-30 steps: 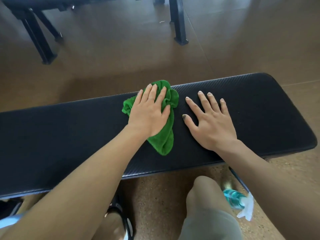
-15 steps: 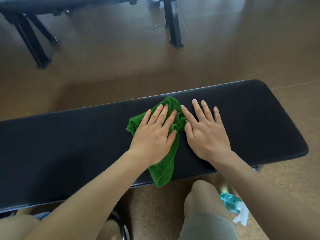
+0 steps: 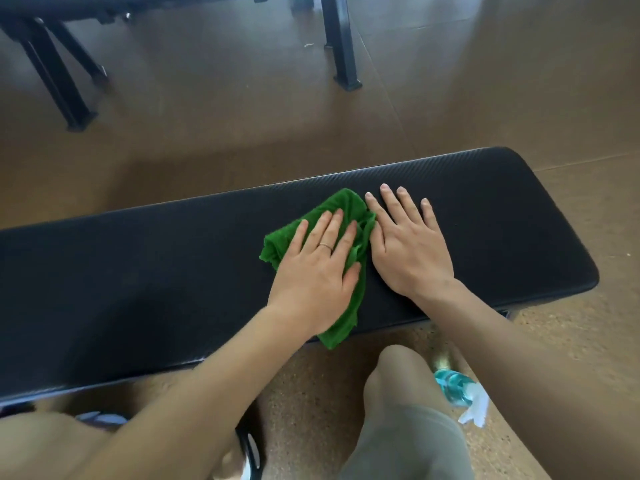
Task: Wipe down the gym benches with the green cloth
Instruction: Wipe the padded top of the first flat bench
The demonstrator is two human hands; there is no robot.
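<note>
A crumpled green terry cloth [image 3: 349,216] lies on the long black padded gym bench [image 3: 138,271], one end drooping over the near edge, pinned flat under the left hand [image 3: 317,271] with straight fingers. The right hand [image 3: 407,245] rests flat and released on the pad, touching the cloth's right side. A bent knee [image 3: 398,372] and a turquoise spray bottle [image 3: 452,388] sit on the floor below; another black bench frame [image 3: 341,43] stands well beyond.

Soft daylight glares on the floor [image 3: 433,74]; edges bend, slightly blurred.

Brown floor [image 3: 485,81] (glossy), black bench legs [image 3: 341,46]
</note>
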